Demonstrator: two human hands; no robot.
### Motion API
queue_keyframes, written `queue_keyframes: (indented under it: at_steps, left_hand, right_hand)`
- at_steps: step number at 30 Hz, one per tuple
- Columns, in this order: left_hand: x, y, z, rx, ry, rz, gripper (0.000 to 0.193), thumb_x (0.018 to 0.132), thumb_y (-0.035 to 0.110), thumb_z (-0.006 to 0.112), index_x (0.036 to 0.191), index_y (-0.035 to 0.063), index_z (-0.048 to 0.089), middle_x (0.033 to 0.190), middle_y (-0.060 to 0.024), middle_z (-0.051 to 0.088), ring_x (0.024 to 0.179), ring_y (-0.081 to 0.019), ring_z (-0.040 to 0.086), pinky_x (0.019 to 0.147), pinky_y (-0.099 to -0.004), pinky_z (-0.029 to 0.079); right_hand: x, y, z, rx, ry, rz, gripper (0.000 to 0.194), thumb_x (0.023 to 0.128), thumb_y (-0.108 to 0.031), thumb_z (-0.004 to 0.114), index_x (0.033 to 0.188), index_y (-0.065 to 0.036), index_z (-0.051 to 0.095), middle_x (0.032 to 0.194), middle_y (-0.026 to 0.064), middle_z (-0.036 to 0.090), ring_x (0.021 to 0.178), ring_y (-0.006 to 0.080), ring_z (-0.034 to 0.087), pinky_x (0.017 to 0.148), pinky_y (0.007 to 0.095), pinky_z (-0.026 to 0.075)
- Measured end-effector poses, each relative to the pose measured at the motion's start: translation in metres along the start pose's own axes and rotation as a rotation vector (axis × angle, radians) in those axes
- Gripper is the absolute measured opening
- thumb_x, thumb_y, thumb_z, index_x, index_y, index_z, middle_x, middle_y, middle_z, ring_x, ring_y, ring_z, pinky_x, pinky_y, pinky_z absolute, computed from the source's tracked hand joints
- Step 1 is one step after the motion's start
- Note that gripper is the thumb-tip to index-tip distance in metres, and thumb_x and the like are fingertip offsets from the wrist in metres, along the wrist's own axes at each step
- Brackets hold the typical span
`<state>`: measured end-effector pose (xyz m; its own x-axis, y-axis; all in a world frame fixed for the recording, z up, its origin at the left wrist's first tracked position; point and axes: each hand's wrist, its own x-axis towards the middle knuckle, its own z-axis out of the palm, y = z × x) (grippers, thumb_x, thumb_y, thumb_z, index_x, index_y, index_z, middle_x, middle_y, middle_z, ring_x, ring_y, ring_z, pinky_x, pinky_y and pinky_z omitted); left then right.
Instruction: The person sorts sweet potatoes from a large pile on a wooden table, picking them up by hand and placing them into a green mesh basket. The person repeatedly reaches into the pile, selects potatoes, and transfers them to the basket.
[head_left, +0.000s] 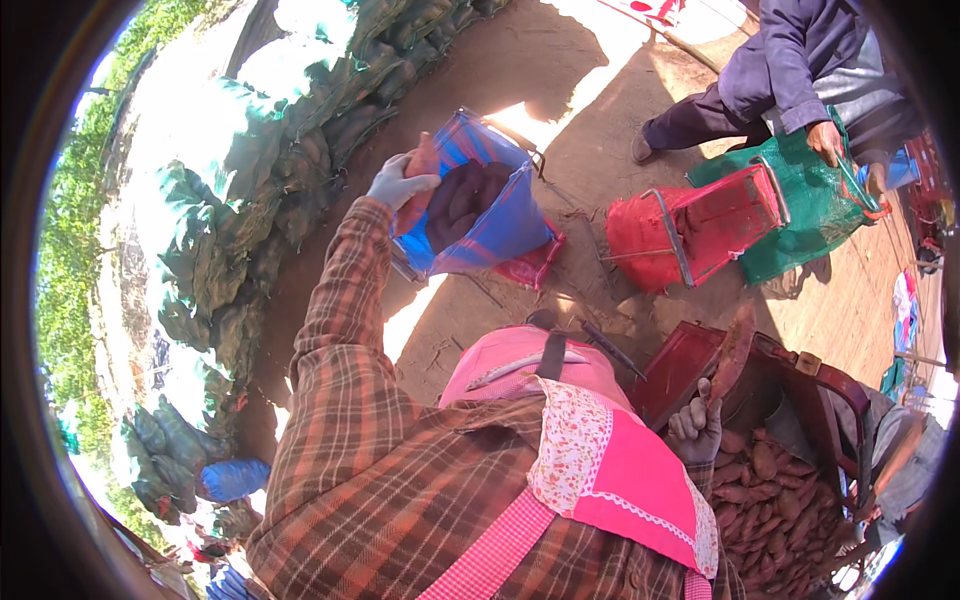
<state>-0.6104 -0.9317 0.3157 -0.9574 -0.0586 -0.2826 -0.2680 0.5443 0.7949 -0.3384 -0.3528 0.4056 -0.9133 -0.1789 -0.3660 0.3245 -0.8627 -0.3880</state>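
My left hand (397, 182), in a pale glove, holds a reddish sweet potato (421, 180) at the left rim of a blue bag (510, 232) stretched open on a metal frame. Dark-looking roots (465, 199) lie inside that bag. On the right, my gloved right hand (697, 431) grips the lower end of a long sweet potato (733, 352), which points upward. Below and beside this hand is a heap of sweet potatoes (772, 502) in a dark red metal-sided container (679, 364).
A red bag (645, 232) on a metal frame stands ahead to the right. Behind it, another person's hand (825, 141) holds a green mesh bag (802, 202). Filled green mesh sacks (300, 157) are stacked along the left. A blue bundle (235, 480) lies at lower left.
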Motion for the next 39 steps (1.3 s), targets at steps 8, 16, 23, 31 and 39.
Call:
queue_keyframes:
  at_steps: [8, 16, 23, 31, 39]
  left_hand:
    - [0.061, 0.013, 0.061, 0.009, 0.108, -0.070, 0.058, 0.079, 0.047, 0.069, 0.116, 0.0032, 0.063, 0.116, -0.0191, 0.062, 0.112, -0.0309, 0.057, 0.096, -0.0377, 0.044]
    - [-0.097, 0.166, 0.218, -1.378, -0.737, -0.113, 0.068, 0.083, 0.033, 0.072, 0.135, 0.0067, 0.039, 0.123, -0.0126, 0.054, 0.105, -0.0211, 0.059, 0.086, -0.0351, 0.051]
    - [-0.112, 0.186, 0.245, -1.042, -0.325, 0.145, 0.062, 0.074, 0.021, 0.075, 0.125, 0.0054, 0.044, 0.105, -0.0111, 0.062, 0.094, -0.0258, 0.063, 0.085, -0.0387, 0.051]
    - [-0.050, 0.101, 0.139, -0.154, -0.024, 0.082, 0.071, 0.064, 0.032, 0.079, 0.122, 0.0037, 0.051, 0.110, -0.0196, 0.063, 0.103, -0.0317, 0.062, 0.089, -0.0377, 0.048]
    - [0.097, -0.212, -0.052, 0.098, -0.093, -0.010, 0.077, 0.078, 0.016, 0.072, 0.141, 0.0000, 0.032, 0.130, -0.0198, 0.051, 0.116, -0.0291, 0.054, 0.094, -0.0391, 0.046]
  right_hand:
    - [0.037, 0.011, 0.046, -0.274, 0.081, 0.105, 0.046, 0.100, -0.033, 0.049, 0.132, -0.001, 0.045, 0.063, -0.0015, 0.049, 0.046, 0.0082, 0.041, 0.046, 0.0250, 0.035]
    - [0.121, 0.062, 0.098, -1.035, 0.154, 0.249, 0.036, 0.094, -0.033, 0.059, 0.109, -0.001, 0.056, 0.065, 0.0000, 0.051, 0.051, 0.0066, 0.044, 0.047, 0.0215, 0.035]
    - [0.130, 0.092, 0.053, -2.269, -0.139, -0.116, 0.031, 0.092, -0.035, 0.056, 0.086, -0.005, 0.054, 0.072, 0.0123, 0.066, 0.063, 0.0246, 0.066, 0.053, 0.0378, 0.047]
    - [0.066, 0.026, 0.032, -2.221, 0.489, -0.147, 0.028, 0.094, -0.036, 0.050, 0.098, -0.011, 0.061, 0.079, 0.0166, 0.066, 0.075, 0.0358, 0.065, 0.065, 0.0478, 0.048]
    - [-0.055, 0.028, -0.099, -2.007, 0.884, 0.093, 0.030, 0.091, -0.037, 0.052, 0.092, -0.008, 0.062, 0.086, 0.0189, 0.067, 0.084, 0.0388, 0.064, 0.072, 0.0504, 0.049]
